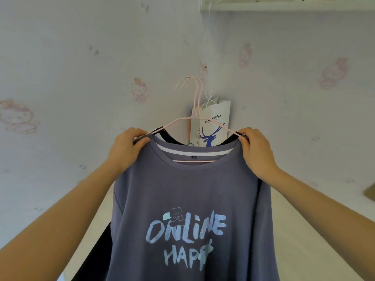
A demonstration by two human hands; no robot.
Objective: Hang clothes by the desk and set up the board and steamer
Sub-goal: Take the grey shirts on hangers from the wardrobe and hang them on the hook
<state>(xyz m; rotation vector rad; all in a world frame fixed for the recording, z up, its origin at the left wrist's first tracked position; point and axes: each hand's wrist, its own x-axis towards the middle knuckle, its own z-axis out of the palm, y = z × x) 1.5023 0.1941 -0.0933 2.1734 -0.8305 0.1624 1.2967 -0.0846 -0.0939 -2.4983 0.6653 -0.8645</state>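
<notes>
A blue-grey T-shirt [192, 189] printed "ONLINE HAPPY" hangs on a pink wire hanger [195, 102] in front of me. A black garment [174, 138] on a second pink hanger hangs right behind it, its collar and lower left edge showing. My left hand [126, 145] pinches the T-shirt's left shoulder together with the hanger arm. At the right shoulder, my right hand [253, 147] grips the shirt and hanger end the same way. Both hanger hooks point up, and I cannot see them caught on anything.
A white paper coffee bag [215, 122] with a blue deer hangs by its strings in the wall corner behind the hangers. Cartoon-cat wallpaper [81, 78] covers the walls. A white shelf edge [284, 6] runs along the top right. A pale desk surface [304, 220] lies below.
</notes>
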